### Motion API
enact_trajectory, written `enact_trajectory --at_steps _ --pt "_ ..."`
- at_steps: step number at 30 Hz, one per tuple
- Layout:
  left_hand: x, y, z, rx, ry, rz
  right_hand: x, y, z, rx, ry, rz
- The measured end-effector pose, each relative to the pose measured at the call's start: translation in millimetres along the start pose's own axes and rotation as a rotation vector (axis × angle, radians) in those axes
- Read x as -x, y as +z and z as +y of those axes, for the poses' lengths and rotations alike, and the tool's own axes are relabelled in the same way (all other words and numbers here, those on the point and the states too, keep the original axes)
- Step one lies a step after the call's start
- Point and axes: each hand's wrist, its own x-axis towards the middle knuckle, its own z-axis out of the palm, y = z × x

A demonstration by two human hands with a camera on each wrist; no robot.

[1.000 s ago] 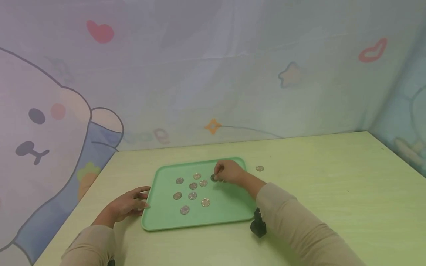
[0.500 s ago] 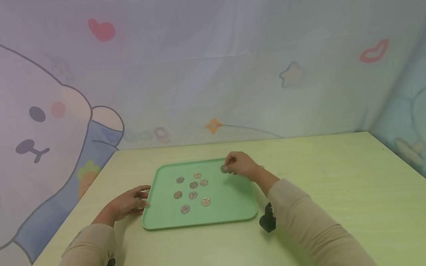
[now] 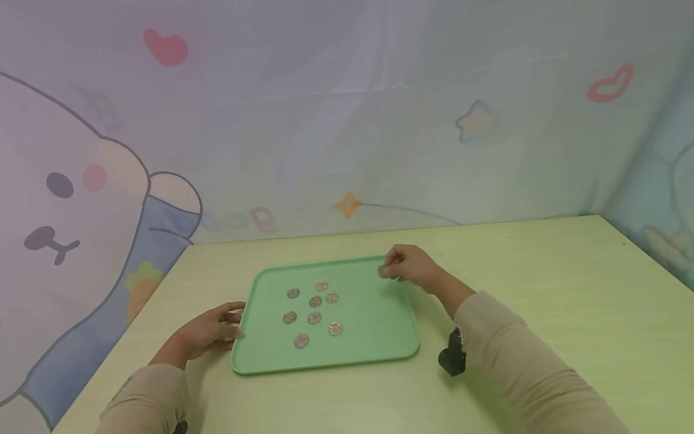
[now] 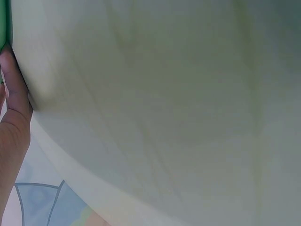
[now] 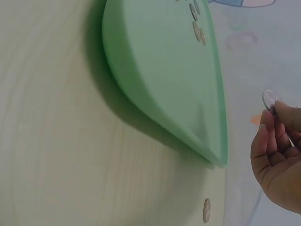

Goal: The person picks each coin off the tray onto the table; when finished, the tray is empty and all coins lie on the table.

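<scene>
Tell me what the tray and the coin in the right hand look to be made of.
Tray: likely moulded plastic, matte mint green, with rounded corners and a smooth raised rim.
Coin: apparently metal, silvery with a dull shine, thin and round, pinched by the right hand.

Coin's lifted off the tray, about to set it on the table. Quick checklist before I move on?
1. Right hand pinches the coin firmly: ok.
2. Coin lifted off the green tray: ok.
3. Left hand rests at the tray's left edge: ok.
4. Loose coin on table lies apart from the tray: ok.
5. Seven coins lie in the tray: ok.
6. Which face of the held coin is up: cannot tell.
</scene>
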Motion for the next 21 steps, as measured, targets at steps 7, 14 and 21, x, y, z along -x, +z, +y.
enact_trajectory --at_steps 7,14,21 --pt "-0.8 1.1 -1.1 -0.002 0.004 0.003 5.1 -12.3 7.2 0.006 0.019 0.015" --pt "-0.8 3.2 -0.4 0.007 0.006 0.002 10.5 -28.5 11.8 0.003 0.045 0.027" --pt "-0.7 2.5 0.2 -0.005 -0.003 0.007 16.5 -44.0 19.1 -0.011 0.049 0.041"
